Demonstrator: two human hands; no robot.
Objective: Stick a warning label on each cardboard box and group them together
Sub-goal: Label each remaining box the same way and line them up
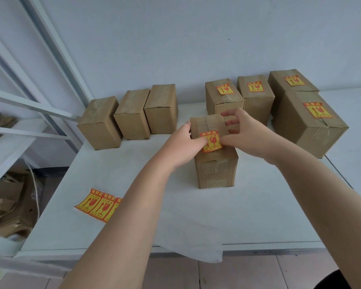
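Roughly at the middle of the counter (279, 205) stands a taped cardboard box (216, 170), upright, with a red-and-yellow warning label (211, 141) lying on the near part of its top. The left hand (184, 143) grips the box's left top edge, its thumb pressed on the label's left side. The right hand (245, 133) reaches over the top from the right, fingers spread and fairly straight across the brown tape, thumb pressing the label's right edge.

Behind it, along the back edge, three unlabelled boxes (131, 113) stand side by side toward the left corner. Four labelled boxes (255, 97) sit close together toward the back right corner, the largest nearest. Near the front left corner lies a sheet of labels (96, 203), partly hidden by the left forearm. A white cloth (196, 240) hangs over the front edge. White shelving (29, 105) stands left of the counter.
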